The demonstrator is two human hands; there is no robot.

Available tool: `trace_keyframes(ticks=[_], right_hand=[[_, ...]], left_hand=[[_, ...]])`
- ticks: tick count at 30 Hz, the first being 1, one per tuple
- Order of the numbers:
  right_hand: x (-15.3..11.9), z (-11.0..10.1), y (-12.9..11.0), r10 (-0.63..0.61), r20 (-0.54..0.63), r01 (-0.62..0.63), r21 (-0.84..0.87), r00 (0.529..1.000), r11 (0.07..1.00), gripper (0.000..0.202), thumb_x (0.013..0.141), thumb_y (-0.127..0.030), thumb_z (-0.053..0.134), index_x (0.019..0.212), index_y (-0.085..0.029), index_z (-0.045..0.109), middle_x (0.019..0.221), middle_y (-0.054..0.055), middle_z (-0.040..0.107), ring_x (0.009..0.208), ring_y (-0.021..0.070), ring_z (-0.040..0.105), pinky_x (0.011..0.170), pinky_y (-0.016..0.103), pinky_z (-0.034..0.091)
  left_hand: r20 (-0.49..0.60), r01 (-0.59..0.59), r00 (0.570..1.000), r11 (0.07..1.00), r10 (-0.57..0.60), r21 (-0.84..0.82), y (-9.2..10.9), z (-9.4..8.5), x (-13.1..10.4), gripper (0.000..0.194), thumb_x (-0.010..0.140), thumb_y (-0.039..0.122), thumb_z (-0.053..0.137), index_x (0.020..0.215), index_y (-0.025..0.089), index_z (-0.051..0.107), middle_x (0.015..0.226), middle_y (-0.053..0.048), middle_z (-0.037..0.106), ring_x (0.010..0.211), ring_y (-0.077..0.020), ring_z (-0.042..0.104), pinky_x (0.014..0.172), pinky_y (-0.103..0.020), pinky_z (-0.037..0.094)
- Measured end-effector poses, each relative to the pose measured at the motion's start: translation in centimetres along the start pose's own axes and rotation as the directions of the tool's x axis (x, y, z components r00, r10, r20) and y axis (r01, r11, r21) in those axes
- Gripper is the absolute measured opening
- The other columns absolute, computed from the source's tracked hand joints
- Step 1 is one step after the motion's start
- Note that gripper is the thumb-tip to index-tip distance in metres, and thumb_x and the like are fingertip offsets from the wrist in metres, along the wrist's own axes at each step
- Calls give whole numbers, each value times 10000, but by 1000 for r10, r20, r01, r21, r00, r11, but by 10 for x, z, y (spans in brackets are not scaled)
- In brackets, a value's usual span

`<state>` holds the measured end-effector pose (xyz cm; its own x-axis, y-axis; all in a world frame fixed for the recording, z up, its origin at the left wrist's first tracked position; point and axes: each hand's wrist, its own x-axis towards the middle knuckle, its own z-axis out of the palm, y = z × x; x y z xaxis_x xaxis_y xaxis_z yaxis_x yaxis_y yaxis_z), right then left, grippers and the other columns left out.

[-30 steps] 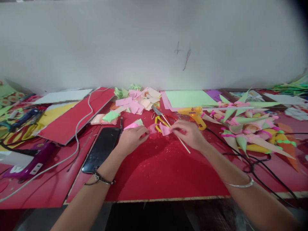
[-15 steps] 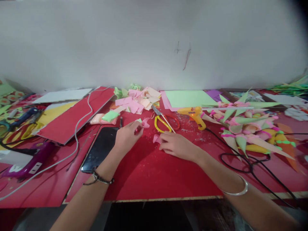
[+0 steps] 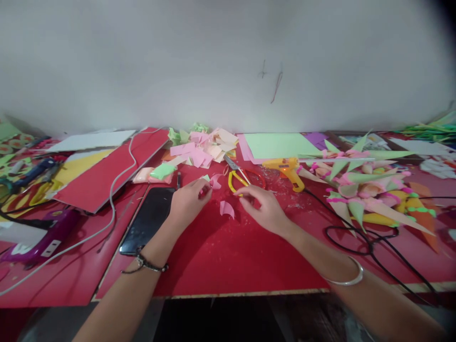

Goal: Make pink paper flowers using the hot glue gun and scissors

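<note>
My left hand [image 3: 188,199] is closed in a pinch beside the phone [image 3: 147,221], with a bit of pink paper showing at its fingertips. Another curled pink paper piece [image 3: 215,181] lies right by those fingers, and I cannot tell if it is the same one. On the red tabletop between my hands rests a curved pink paper cutout [image 3: 227,209], apart from both. My right hand [image 3: 265,206] has its fingers bent but apart, holding nothing, just in front of the scissors [image 3: 238,179] with yellow and red handles; its fingertips partly cover the yellow loop.
Behind the scissors are pink and cream paper scraps [image 3: 204,149]. To the right are a yellow glue gun [image 3: 290,173], its looping black cable [image 3: 370,244] and a heap of paper flowers [image 3: 366,185]. On the left, a white cable [image 3: 113,190] crosses a red board [image 3: 107,178].
My right hand has let go of the pink paper cutout, which now lies flat on the table, and has moved slightly up toward the scissors. My left hand has hardly moved.
</note>
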<state>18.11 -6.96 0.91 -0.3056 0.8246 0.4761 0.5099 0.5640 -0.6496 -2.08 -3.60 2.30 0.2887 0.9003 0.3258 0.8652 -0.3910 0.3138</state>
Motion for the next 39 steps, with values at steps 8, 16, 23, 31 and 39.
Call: trace_keyframes(ticks=[8,16,23,31,39], right_hand=[[7,14,8,209,187,-226,79,960,971,144,748,-228,511,862,-165,573,743,7,532,571,79,441,536,209,375],[6,26,-1,203,226,-232,107,953,967,110,699,-186,527,806,-170,512,645,-34,463,547,75,406,508,198,334],[6,24,-1,229,141,-232,7,963,973,87,657,-117,477,649,-183,420,584,-48,436,531,75,401,523,198,315],[6,19,9,245,45,-245,1,969,970,63,671,-173,458,642,-191,405,567,-48,422,518,83,391,520,207,310],[9,12,20,342,-13,-341,68,939,938,130,678,-212,449,578,-188,369,533,-47,393,517,88,385,509,211,298]], left_hand=[[-39,18,999,999,-16,51,0,6,-2,125,768,290,455,812,216,546,794,22,643,651,-103,564,523,-195,319],[57,137,988,982,-146,133,13,17,-3,197,799,342,396,899,228,522,654,10,632,580,-152,578,469,-225,259],[63,113,991,992,-117,56,15,16,-4,178,810,310,381,905,207,490,595,22,612,550,-147,572,467,-224,259],[62,78,995,996,-80,42,12,14,-4,172,793,314,411,891,213,510,652,16,634,587,-144,588,488,-219,304],[166,-105,981,994,101,15,11,12,-6,122,776,264,437,826,222,540,696,24,621,591,-111,552,482,-198,290]])
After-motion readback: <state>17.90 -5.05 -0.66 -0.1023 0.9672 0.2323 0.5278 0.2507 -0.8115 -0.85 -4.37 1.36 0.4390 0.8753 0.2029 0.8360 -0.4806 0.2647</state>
